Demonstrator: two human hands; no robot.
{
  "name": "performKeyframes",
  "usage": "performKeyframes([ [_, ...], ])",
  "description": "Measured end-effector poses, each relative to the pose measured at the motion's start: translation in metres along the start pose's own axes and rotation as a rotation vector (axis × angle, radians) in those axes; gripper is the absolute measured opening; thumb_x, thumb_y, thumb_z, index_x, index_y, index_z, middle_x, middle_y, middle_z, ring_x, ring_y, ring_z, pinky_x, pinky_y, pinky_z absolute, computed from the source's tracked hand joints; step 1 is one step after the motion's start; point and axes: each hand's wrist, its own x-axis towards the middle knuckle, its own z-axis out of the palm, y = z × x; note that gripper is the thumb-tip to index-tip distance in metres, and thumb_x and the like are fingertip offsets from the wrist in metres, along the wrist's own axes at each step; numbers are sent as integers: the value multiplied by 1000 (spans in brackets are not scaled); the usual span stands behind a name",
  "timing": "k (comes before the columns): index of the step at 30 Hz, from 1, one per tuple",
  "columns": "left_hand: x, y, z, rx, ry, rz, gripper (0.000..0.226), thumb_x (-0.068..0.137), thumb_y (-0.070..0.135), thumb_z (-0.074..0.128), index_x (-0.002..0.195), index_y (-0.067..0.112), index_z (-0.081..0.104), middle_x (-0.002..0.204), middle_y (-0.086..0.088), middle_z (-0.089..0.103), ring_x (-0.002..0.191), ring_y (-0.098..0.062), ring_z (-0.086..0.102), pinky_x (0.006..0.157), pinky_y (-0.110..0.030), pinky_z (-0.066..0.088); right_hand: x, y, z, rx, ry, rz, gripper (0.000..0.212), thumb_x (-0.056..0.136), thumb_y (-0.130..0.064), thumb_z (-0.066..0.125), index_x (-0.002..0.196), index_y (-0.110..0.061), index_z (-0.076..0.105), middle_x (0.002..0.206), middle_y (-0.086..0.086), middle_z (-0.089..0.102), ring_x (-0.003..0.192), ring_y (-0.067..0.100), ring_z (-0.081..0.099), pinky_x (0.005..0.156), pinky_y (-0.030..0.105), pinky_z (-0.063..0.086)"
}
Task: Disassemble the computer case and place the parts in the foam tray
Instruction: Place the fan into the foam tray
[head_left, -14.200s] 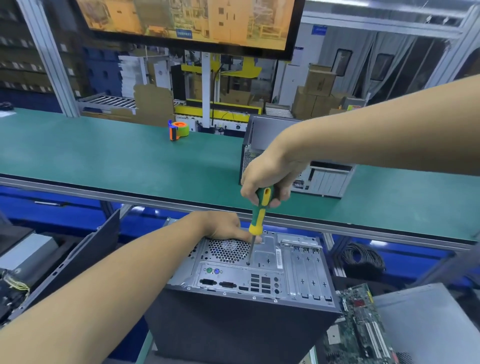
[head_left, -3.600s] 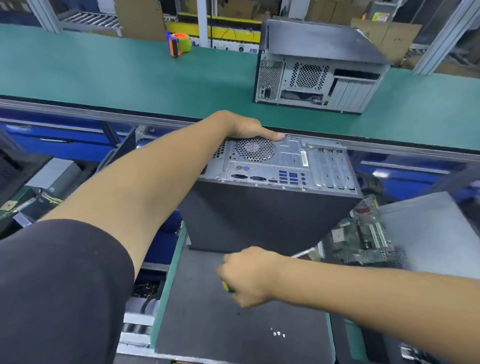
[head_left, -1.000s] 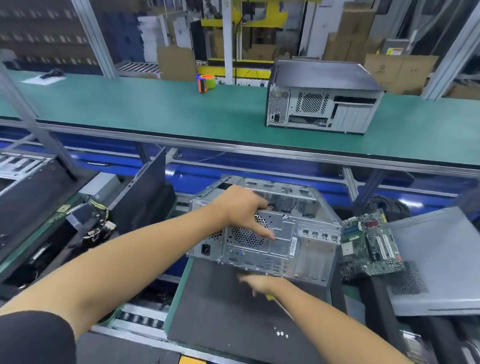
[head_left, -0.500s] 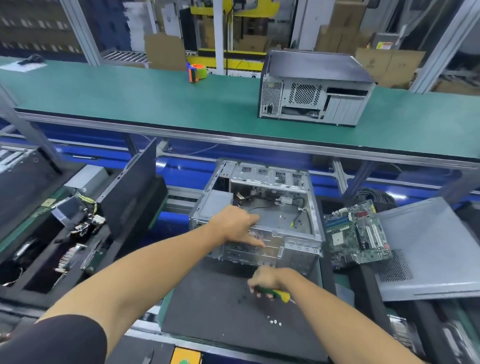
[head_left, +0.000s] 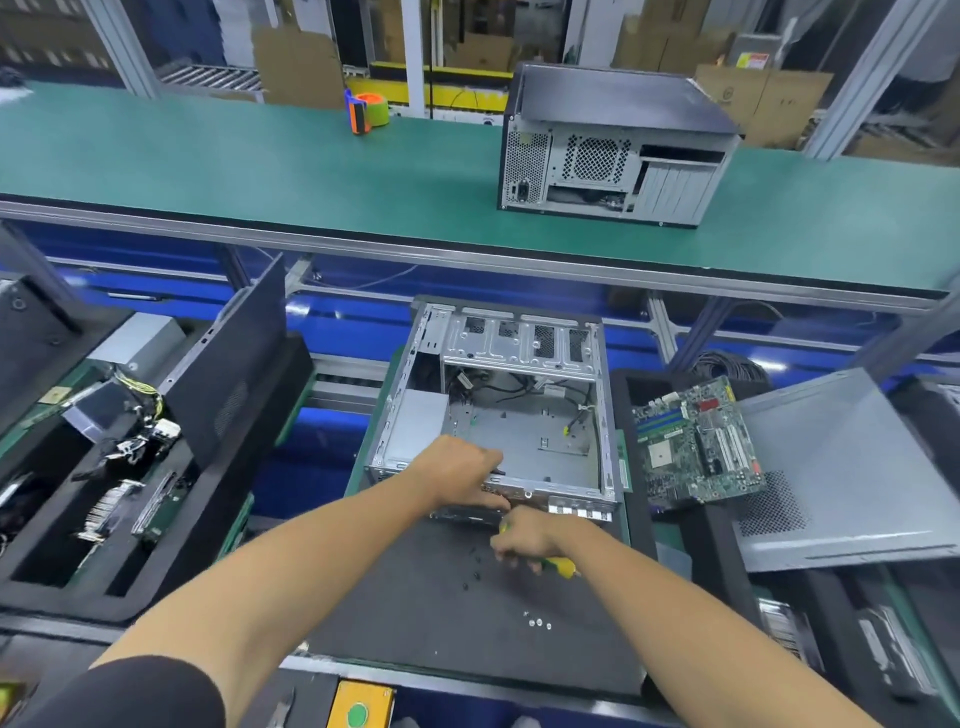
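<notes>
The bare metal computer chassis (head_left: 524, 431) lies on its side on a black foam mat (head_left: 441, 597), open side up, with loose cables inside. My left hand (head_left: 460, 475) grips its near rear edge. My right hand (head_left: 522, 540) is just below that edge and holds a green and yellow screwdriver (head_left: 558, 565), its handle sticking out to the right. A few small screws (head_left: 537, 622) lie on the mat. A black foam tray (head_left: 78, 519) at the left holds removed parts and a dark side panel (head_left: 228, 358) standing upright.
A green motherboard (head_left: 693, 441) and a grey cover panel (head_left: 852, 467) lie to the right. On the green conveyor belt (head_left: 260, 166) behind stand another computer case (head_left: 613, 145) and a tape dispenser (head_left: 366, 110). A yellow box with a green button (head_left: 358, 706) sits at the near edge.
The chassis has been tipped down from standing on end to lying flat, open side up. My right hand with the screwdriver has moved up to its near edge.
</notes>
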Motion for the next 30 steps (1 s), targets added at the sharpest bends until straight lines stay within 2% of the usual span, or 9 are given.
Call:
performKeyframes([
  [3,0,-9,-9,-76,-61,-20,67,87,85,39,92,20,50,84,-1,68,77,-29,63,60,-35,33,-5,-7,-5,5,-89,14,21,91,-24,56,77,-13,66,70,5,64,38,16,47,45,20,45],
  [6,1,-26,-32,-322,-323,-5,54,97,75,32,96,25,52,83,8,59,83,-22,57,70,-35,37,-14,-17,-16,88,-215,71,17,89,-25,58,78,-14,66,66,5,61,41,17,40,51,27,44],
  [9,14,-39,-48,-519,-577,46,38,109,51,32,110,19,52,105,4,57,101,-21,52,92,-34,38,-24,-27,-35,203,-206,17,16,91,-22,56,78,-13,61,61,4,56,41,15,36,50,26,42],
  [14,36,-40,-51,-583,-765,39,13,111,21,40,103,11,41,94,-8,39,83,-19,32,76,-33,31,-37,-33,-68,500,-52,-94,20,86,-19,56,68,-14,53,59,4,49,41,14,36,49,26,41],
  [19,44,-42,-52,-490,-610,-19,15,111,21,39,100,11,43,100,-10,44,90,-20,38,78,-34,30,-41,-23,-85,965,169,-267,11,83,-12,53,73,-11,50,65,7,48,48,19,41,56,30,47],
  [21,42,-44,-51,-605,-462,-61,16,111,21,39,105,10,49,100,-5,47,94,-18,41,79,-32,32,-44,-18,-91,1188,242,-389,4,78,-7,46,79,-9,49,70,9,50,54,21,47,62,36,53],
  [25,38,-45,-53,-937,-199,-231,22,112,28,36,101,11,45,97,-7,46,91,-19,41,79,-33,33,-39,-10,-98,1567,427,-433,25,87,7,28,89,-5,49,85,12,56,81,24,54,85,43,51],
  [28,38,-39,-58,-1284,-15,-426,24,112,31,37,98,13,45,98,-12,49,92,-23,49,84,-37,43,-32,-11,-96,1438,688,-271,26,96,1,33,86,-11,53,98,7,67,81,15,49,69,27,36],
  [30,39,-33,-59,-1533,97,-554,27,111,34,37,103,11,48,105,-15,60,96,-30,63,90,-45,56,-25,-9,-92,1422,697,-195,21,99,-3,37,87,-14,50,106,3,72,76,12,46,59,26,31],
])
